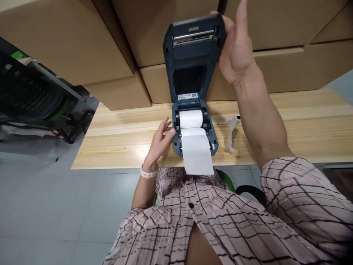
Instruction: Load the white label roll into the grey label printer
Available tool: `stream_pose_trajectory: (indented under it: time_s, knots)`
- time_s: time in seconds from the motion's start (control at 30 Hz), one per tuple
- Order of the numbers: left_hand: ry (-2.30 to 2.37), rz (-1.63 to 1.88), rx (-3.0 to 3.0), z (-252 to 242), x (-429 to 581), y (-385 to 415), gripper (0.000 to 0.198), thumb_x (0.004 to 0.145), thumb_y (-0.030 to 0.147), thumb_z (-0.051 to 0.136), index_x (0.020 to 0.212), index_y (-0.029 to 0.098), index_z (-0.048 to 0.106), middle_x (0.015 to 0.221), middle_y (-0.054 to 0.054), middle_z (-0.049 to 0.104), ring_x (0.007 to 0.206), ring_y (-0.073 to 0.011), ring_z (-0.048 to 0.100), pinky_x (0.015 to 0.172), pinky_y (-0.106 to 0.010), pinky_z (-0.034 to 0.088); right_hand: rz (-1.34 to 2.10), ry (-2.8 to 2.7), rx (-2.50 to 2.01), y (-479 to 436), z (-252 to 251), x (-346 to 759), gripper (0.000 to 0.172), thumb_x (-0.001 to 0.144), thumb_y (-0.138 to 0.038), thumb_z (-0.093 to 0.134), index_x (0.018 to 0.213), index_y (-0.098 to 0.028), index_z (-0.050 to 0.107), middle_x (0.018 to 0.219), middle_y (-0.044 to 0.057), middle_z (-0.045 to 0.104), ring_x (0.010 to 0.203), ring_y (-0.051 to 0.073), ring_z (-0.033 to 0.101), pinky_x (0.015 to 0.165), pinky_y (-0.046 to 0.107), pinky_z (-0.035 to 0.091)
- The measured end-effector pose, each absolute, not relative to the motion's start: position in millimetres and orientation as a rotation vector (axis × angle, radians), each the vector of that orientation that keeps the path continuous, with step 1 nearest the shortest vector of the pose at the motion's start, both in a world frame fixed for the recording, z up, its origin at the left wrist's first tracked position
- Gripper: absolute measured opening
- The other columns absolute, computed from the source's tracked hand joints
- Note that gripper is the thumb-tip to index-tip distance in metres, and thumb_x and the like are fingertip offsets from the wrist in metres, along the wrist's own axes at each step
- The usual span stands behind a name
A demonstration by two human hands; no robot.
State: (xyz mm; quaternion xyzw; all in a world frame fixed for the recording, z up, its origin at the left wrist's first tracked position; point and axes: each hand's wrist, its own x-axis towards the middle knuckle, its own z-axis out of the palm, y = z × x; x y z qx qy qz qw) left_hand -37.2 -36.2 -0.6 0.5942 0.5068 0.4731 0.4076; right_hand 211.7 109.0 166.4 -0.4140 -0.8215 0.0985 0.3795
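Observation:
A dark grey label printer (215, 141) lies on the wooden table with its lid (197, 51) swung up. Inside sits a white label roll (191, 118); its paper strip (198, 154) runs forward past the table's front edge. My right hand (234, 51) is at the lid's upper right corner, gripping it with the fingers partly hidden behind and the thumb pointing up. Against the left side of the printer base rests my left hand (161, 140), fingers stretched out and thumb touching the edge. It holds nothing.
Cardboard boxes (289, 70) stand stacked along the back of the wooden table (118, 147). A crumpled paper strip (231, 136) with a small dark-cored end lies right of the printer. At far left is a black and green chair (35, 99) on the grey floor.

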Motion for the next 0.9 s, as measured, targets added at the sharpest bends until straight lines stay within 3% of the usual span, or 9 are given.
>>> stream_pose_trajectory:
  time_s: [0.2, 0.27, 0.4, 0.6, 0.8, 0.9]
  knots:
    - [1.322, 1.779, 1.577, 26.5, -36.4, -50.7, 0.050, 0.109, 0.057, 0.053, 0.151, 0.033, 0.063, 0.156, -0.010, 0.065, 0.148, -0.0303, 0.060, 0.115, -0.051, 0.056, 0.381, -1.899, -0.931, 13.7, 94.8, 226.6, 0.076, 0.116, -0.061, 0.007, 0.146, -0.019, 0.063, 0.154, 0.013, 0.066, 0.149, 0.024, 0.059, 0.125, 0.046, 0.051]
    - [1.266, 1.882, 1.740, 27.6, -26.5, -55.6, 0.048, 0.111, 0.056, 0.044, 0.149, 0.034, 0.066, 0.156, -0.007, 0.066, 0.151, -0.0302, 0.057, 0.122, -0.055, 0.049, 0.412, -1.878, -0.835, -16.4, 70.0, 231.8, 0.070, 0.116, -0.060, 0.013, 0.140, -0.023, 0.068, 0.152, 0.010, 0.068, 0.150, 0.025, 0.058, 0.128, 0.051, 0.047]
    - [1.113, 1.717, 2.142, 14.2, -10.0, -64.9, 0.049, 0.112, 0.052, 0.036, 0.143, 0.035, 0.070, 0.152, -0.004, 0.070, 0.150, -0.0307, 0.059, 0.129, -0.061, 0.040, 0.435, -1.995, -0.946, -47.6, 38.7, 235.1, 0.048, 0.115, -0.050, 0.033, 0.148, -0.035, 0.065, 0.169, 0.002, 0.055, 0.166, 0.029, 0.038, 0.135, 0.064, 0.032]
    - [1.144, 1.682, 2.215, -7.0, -5.3, -69.1, 0.043, 0.110, 0.047, 0.039, 0.135, 0.034, 0.072, 0.147, -0.004, 0.073, 0.149, -0.0301, 0.058, 0.124, -0.061, 0.044, 0.405, -2.047, -0.953, -52.5, 23.4, 234.6, 0.050, 0.115, -0.039, 0.031, 0.155, -0.035, 0.060, 0.173, 0.001, 0.050, 0.170, 0.028, 0.029, 0.136, 0.065, 0.028]
    - [1.351, 1.647, 2.099, -19.0, 3.8, -68.4, 0.054, 0.107, 0.063, 0.030, 0.111, 0.035, 0.076, 0.137, -0.005, 0.077, 0.147, -0.0324, 0.055, 0.130, -0.067, 0.028, 0.392, -2.011, -1.007, -59.1, 11.1, 231.3, 0.053, 0.114, -0.040, 0.026, 0.157, -0.036, 0.057, 0.178, -0.001, 0.043, 0.172, 0.030, 0.024, 0.136, 0.067, 0.027]
    - [1.361, 1.648, 2.068, -16.1, 7.0, -66.4, 0.049, 0.107, 0.061, 0.033, 0.108, 0.034, 0.075, 0.135, -0.005, 0.078, 0.142, -0.0320, 0.056, 0.130, -0.067, 0.026, 0.385, -1.969, -0.988, -59.9, 7.1, 229.3, 0.053, 0.114, -0.040, 0.025, 0.156, -0.036, 0.056, 0.179, -0.002, 0.039, 0.172, 0.029, 0.024, 0.136, 0.067, 0.027]
